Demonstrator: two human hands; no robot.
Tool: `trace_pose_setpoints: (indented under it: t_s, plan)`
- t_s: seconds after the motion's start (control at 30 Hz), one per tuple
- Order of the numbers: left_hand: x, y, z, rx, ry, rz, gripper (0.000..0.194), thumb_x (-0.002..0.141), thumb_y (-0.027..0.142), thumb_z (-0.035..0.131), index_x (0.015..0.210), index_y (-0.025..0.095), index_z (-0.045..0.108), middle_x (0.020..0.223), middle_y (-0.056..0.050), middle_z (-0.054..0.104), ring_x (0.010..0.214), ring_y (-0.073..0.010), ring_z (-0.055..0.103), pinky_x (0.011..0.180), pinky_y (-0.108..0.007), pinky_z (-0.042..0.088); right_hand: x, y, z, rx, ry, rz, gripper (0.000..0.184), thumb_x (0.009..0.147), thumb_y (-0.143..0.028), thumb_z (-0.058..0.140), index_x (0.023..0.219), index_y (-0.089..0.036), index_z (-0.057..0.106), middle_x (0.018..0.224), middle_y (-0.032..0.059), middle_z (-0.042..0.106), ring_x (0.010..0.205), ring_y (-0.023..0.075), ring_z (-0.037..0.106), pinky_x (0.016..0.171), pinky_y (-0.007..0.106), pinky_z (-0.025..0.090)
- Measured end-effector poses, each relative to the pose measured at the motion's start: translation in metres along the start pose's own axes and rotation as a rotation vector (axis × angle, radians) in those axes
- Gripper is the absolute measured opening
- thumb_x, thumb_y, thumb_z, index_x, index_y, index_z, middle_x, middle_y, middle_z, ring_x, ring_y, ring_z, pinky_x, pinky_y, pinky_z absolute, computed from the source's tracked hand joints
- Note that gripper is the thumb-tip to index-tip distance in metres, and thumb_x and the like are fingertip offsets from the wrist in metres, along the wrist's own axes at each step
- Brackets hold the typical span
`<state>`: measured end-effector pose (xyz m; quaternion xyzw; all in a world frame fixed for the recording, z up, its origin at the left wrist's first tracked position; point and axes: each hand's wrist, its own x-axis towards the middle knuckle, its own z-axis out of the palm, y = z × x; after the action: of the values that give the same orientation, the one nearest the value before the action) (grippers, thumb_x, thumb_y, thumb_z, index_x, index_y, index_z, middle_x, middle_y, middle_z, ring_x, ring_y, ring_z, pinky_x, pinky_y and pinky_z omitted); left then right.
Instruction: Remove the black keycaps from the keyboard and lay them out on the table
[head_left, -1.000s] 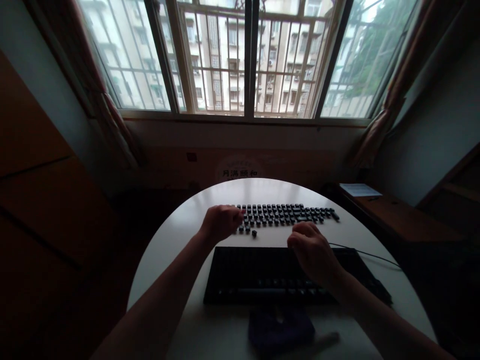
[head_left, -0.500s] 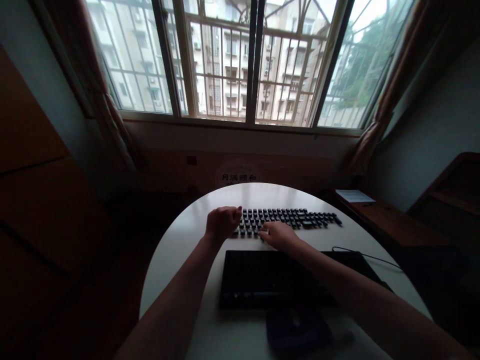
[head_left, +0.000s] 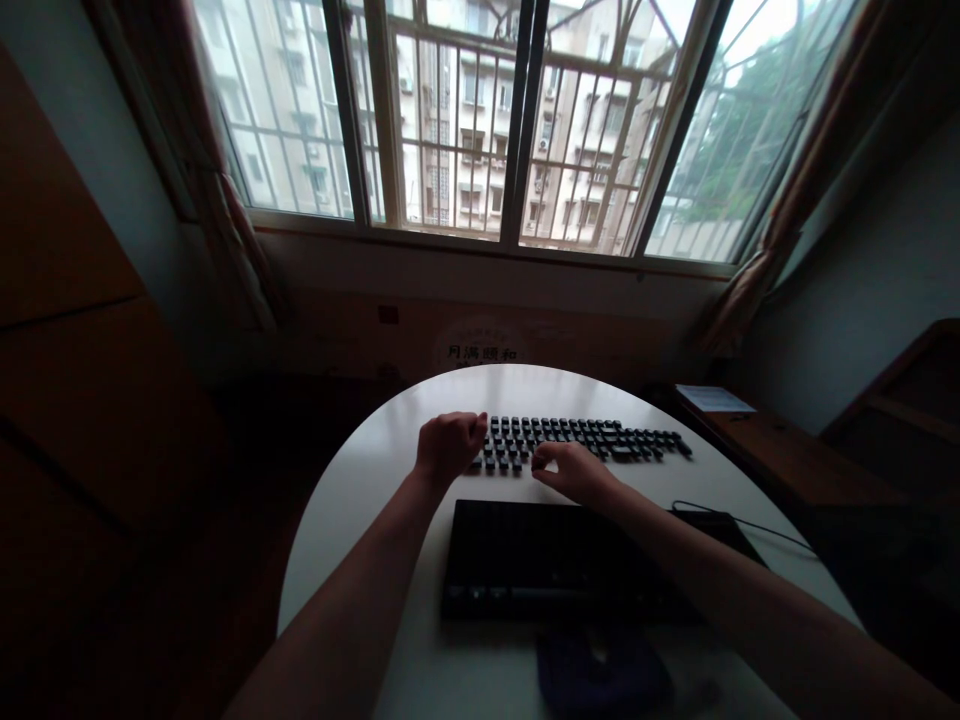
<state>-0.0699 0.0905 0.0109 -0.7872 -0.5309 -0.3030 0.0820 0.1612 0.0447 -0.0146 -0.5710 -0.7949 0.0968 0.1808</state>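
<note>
Many keycaps on table, right hand near

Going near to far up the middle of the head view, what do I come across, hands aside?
Dark purple item → black keyboard → rows of loose black keys → barred window.

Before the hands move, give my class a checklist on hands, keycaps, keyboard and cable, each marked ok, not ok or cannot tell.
1. Keycaps laid out in rows beyond the keyboard: ok.
2. Right forearm clear of the keyboard: not ok, it crosses over.
3. Cable clear of both hands: ok.
4. Left hand empty: cannot tell, its fingers are curled.
5. Right hand pinching a keycap: cannot tell.
</note>
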Motion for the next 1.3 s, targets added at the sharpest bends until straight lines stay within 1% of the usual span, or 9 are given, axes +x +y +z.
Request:
trace_pose_setpoints:
  t_s: [0.1,0.23,0.4,0.53,0.67,0.83,1.0,1.2,1.3]
  plan:
    - [0.000,-0.003,0.004,-0.009,0.017,-0.009,0.047,0.096,0.041,0.041,0.069,0.019,0.072,0.069,-0.008,0.070,0.064,-0.0193,0.061,0.056,-0.028,0.028,0.003,0.008,0.007,0.048,0.031,-0.004,0.017,0.080,-0.026,0.068,0.096,-0.023,0.070,0.098,0.0012,0.076,0.094,0.0205,0.070,0.082,0.027,0.049]
    - [-0.001,-0.006,0.008,-0.013,0.040,-0.013,0.047,0.096,0.041,0.041,0.069,0.019,0.072,0.068,-0.007,0.070,0.063,-0.0189,0.061,0.056,-0.029,0.027,0.000,0.016,0.015,0.096,0.048,0.009,0.030,0.077,-0.023,0.070,0.108,-0.026,0.070,0.104,0.0015,0.076,0.098,0.0222,0.070,0.084,0.029,0.050]
    - [0.000,-0.007,0.011,-0.018,0.044,-0.001,0.046,0.096,0.040,0.042,0.068,0.019,0.071,0.068,-0.006,0.070,0.062,-0.0180,0.060,0.056,-0.029,0.025,-0.006,0.018,0.014,0.064,0.044,0.044,0.021,0.078,-0.027,0.070,0.098,-0.027,0.076,0.104,0.0043,0.075,0.097,0.0243,0.069,0.087,0.032,0.049]
    - [0.000,-0.007,0.011,-0.019,0.045,0.001,0.045,0.096,0.040,0.042,0.070,0.019,0.072,0.066,-0.006,0.069,0.060,-0.0178,0.059,0.055,-0.029,0.024,-0.002,0.015,0.013,0.084,0.047,0.061,0.023,0.076,-0.025,0.068,0.098,-0.023,0.076,0.100,0.0050,0.075,0.094,0.0228,0.069,0.085,0.031,0.048]
    - [0.000,-0.007,0.012,-0.007,0.039,-0.002,0.046,0.096,0.040,0.043,0.067,0.019,0.071,0.064,-0.006,0.068,0.059,-0.0175,0.057,0.055,-0.030,0.024,0.003,0.011,0.013,0.126,0.017,0.127,0.023,0.077,-0.029,0.066,0.096,-0.022,0.077,0.095,0.0034,0.077,0.090,0.0225,0.070,0.079,0.029,0.049]
    - [0.000,-0.008,0.012,-0.008,0.034,-0.009,0.047,0.096,0.040,0.042,0.064,0.018,0.069,0.064,-0.006,0.068,0.059,-0.0174,0.056,0.056,-0.029,0.024,0.004,0.009,0.009,0.094,0.017,0.144,0.023,0.076,-0.032,0.067,0.095,-0.023,0.077,0.092,0.0025,0.077,0.089,0.0232,0.070,0.077,0.029,0.048]
    - [0.001,-0.008,0.012,-0.018,0.025,-0.026,0.048,0.095,0.041,0.041,0.063,0.018,0.068,0.065,-0.006,0.068,0.059,-0.0172,0.056,0.056,-0.029,0.024,0.002,0.017,0.006,0.121,0.017,0.101,0.027,0.077,-0.034,0.071,0.100,-0.021,0.076,0.091,0.0034,0.077,0.087,0.0224,0.070,0.081,0.031,0.049]
    - [0.001,-0.007,0.011,-0.021,0.032,-0.022,0.046,0.095,0.039,0.042,0.064,0.018,0.068,0.064,-0.006,0.067,0.059,-0.0171,0.056,0.056,-0.029,0.024,0.008,0.027,0.008,0.108,-0.005,-0.065,0.035,0.074,-0.016,0.072,0.108,-0.024,0.074,0.107,0.0052,0.073,0.097,0.0216,0.067,0.087,0.031,0.049]
    - [0.000,-0.007,0.010,-0.020,0.027,-0.024,0.047,0.096,0.039,0.041,0.063,0.018,0.068,0.064,-0.006,0.067,0.059,-0.0170,0.055,0.056,-0.029,0.023,0.011,0.029,0.013,0.078,-0.032,-0.081,0.036,0.076,-0.017,0.070,0.111,-0.026,0.074,0.107,0.0054,0.073,0.096,0.0217,0.067,0.086,0.031,0.049]
